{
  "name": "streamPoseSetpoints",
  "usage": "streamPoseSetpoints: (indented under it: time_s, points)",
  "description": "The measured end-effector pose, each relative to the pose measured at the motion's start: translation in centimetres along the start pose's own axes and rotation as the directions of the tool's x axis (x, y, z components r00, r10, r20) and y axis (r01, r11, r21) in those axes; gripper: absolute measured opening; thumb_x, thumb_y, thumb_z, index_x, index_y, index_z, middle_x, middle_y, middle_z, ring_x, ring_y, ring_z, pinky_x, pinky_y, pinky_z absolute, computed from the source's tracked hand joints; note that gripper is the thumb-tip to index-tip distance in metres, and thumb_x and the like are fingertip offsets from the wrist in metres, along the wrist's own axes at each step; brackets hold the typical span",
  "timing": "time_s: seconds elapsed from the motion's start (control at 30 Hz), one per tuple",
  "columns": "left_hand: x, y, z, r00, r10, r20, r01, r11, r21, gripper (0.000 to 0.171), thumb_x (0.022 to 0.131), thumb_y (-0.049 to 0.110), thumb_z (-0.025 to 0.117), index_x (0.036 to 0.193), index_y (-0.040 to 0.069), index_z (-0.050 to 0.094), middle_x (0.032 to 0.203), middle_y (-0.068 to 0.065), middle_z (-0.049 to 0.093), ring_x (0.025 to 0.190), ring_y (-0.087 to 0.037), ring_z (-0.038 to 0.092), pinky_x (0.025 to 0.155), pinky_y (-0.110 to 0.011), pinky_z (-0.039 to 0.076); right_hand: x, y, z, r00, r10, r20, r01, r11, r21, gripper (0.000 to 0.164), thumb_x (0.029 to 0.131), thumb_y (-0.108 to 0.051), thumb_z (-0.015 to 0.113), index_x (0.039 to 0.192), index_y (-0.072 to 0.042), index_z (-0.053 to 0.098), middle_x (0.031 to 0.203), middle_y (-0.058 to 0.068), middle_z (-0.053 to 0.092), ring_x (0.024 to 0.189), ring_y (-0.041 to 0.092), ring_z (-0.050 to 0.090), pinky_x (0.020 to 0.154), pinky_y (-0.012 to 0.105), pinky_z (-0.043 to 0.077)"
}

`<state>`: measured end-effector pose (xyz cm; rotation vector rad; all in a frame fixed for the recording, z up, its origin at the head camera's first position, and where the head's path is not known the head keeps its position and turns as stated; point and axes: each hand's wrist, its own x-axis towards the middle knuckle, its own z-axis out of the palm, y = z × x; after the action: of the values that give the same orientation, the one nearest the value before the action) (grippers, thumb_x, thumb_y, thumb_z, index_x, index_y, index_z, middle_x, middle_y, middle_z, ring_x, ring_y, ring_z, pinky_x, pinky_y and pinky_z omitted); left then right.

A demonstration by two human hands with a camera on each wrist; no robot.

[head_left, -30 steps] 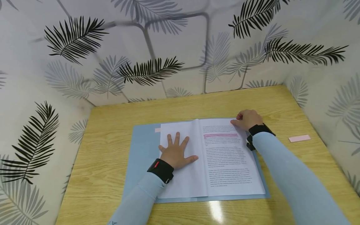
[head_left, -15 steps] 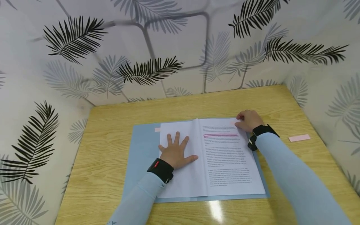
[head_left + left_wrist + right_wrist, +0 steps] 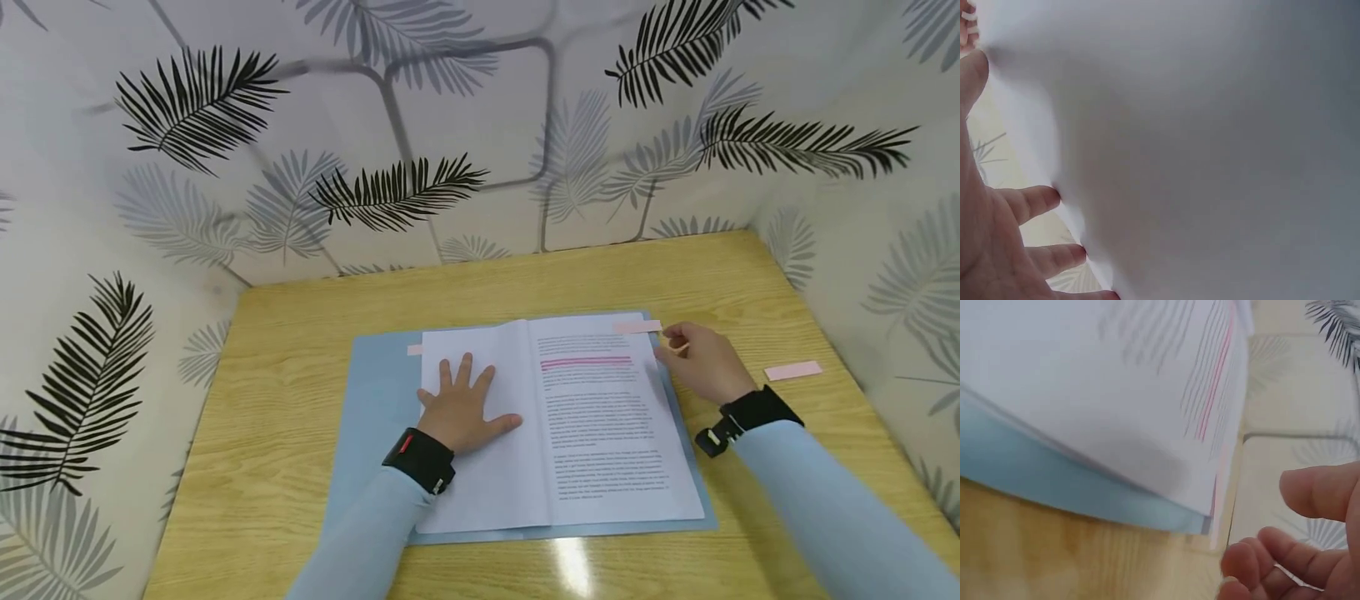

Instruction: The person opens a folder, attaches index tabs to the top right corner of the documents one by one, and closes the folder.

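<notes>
Pink rectangular strip overhanging smooth white page.

A light-blue folder lies open on the bench, its white left page facing a printed right page with pink-marked lines; a pale-pink tab juts past that page's upper right edge.

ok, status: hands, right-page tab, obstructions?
Left hand spread on left page. Pink tab juts past edge of right page. Right hand beside it, apparently holding nothing. No obstruction visible.
</notes>
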<state>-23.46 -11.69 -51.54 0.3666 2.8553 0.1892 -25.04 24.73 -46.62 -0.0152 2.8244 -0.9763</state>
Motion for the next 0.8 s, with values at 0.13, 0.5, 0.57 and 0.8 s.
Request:
streamPoseSetpoints:
  time_s: [0.13,0.5,0.57,0.8]
  points:
    - [-1.1,-0.1,-0.9,0.999,0.013,-0.033,-0.014,0.999,-0.029,0.100,0.074,0.086,0.044,0.150,0.023,0.035,0.159,-0.016,0.015,0.141,-0.049,0.010,0.087,-0.080,0.025,-2.7,-0.1,0.2,0.995,0.023,0.092,-0.023,1.000,0.003,0.051,0.097,-0.033,0.057,0.128,0.007,0.053,0.112,0.022,0.060,0.095,0.034,0.059,0.069,0.037,0.051]
    - [-5.4,0.3,-1.4,0.994,0.080,-0.074,-0.082,0.996,-0.021,0.092,0.078,0.077,0.052,0.147,0.017,0.042,0.155,-0.020,0.025,0.142,-0.046,0.013,0.099,-0.071,0.025,-6.1,0.6,2.0,0.984,0.049,0.169,-0.043,0.998,-0.040,0.062,0.093,-0.033,0.062,0.129,0.016,0.049,0.104,0.020,0.062,0.084,0.027,0.058,0.064,0.032,0.049]
    - [-6.1,0.3,-1.3,0.994,0.087,-0.059,-0.089,0.996,-0.029,0.091,0.079,0.076,0.052,0.146,0.016,0.042,0.154,-0.019,0.027,0.142,-0.045,0.016,0.102,-0.066,0.026,-6.4,0.7,2.3,0.979,0.072,0.190,-0.065,0.997,-0.041,0.064,0.093,-0.035,0.063,0.130,0.015,0.049,0.104,0.020,0.062,0.082,0.025,0.057,0.064,0.031,0.048]
    - [-7.9,0.5,-1.5,0.996,0.081,-0.031,-0.083,0.992,-0.091,0.089,0.082,0.072,0.053,0.146,0.012,0.041,0.152,-0.022,0.030,0.139,-0.045,0.023,0.105,-0.054,0.034,-6.7,0.9,2.9,0.971,0.108,0.213,-0.105,0.994,-0.025,0.063,0.093,-0.037,0.062,0.130,0.013,0.050,0.105,0.019,0.062,0.084,0.025,0.057,0.067,0.032,0.048]
